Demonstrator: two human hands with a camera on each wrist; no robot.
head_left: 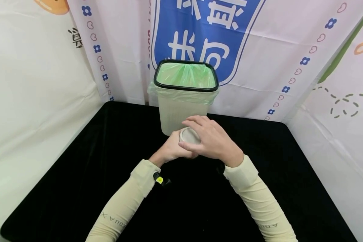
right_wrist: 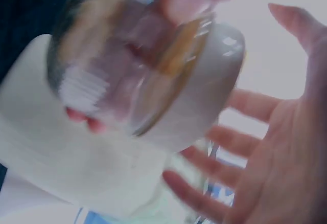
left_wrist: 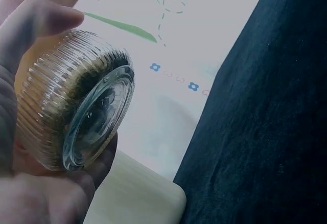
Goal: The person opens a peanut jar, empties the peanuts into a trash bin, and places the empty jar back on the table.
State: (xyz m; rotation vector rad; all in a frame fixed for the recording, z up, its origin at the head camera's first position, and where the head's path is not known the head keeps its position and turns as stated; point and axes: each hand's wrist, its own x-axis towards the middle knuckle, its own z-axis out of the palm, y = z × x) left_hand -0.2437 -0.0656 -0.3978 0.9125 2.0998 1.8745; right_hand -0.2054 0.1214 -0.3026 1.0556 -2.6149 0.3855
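Note:
A ribbed clear glass jar with a white lid is tilted above the black table. My left hand grips the jar round its side, and in the left wrist view its round glass base faces the camera. Something dark shows inside near the base. Close by the lid is my right hand, fingers spread and loosely arched. In the right wrist view its thumb stands off the white lid, while the fingers reach behind the lid's edge.
Just beyond the hands stands a pale bin with a black rim and a green plastic liner. The black table runs back to printed white curtains on the sides and rear.

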